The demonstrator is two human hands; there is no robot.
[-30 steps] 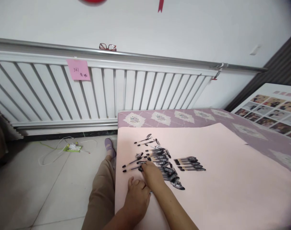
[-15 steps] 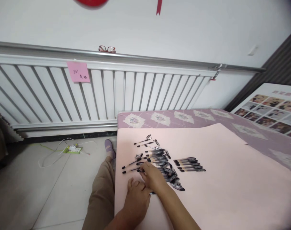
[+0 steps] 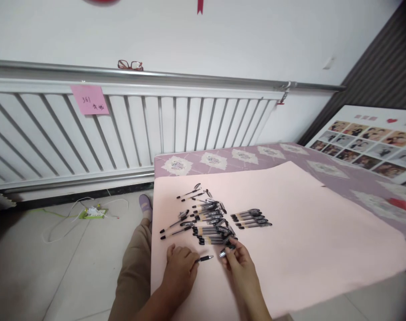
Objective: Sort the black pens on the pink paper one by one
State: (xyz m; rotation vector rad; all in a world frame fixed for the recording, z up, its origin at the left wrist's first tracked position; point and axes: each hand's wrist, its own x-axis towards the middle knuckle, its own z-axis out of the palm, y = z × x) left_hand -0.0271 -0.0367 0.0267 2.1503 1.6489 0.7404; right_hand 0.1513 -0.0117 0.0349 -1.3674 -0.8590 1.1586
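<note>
My left hand is closed on an uncapped pen, whose black grip and tip point right. Just to its right, my right hand pinches a pen cap, dark with a shiny open end facing the pen tip. Pen and cap are apart. Beyond both hands lies a loose pile of black-capped pens on the pink sheet. Right of the pile, several capped pens lie side by side in a neat group. Two pens without caps on their tips stick out at the pile's left.
A white radiator with a pipe above it runs along the wall, with red glasses on the pipe. A photo board leans at the right. On the floor at left lies a power strip with cables.
My right hand has moved right, away from the pile's left side, and now holds a cap near the pen tip. My left hand keeps the pen. The view has shifted slightly right.
</note>
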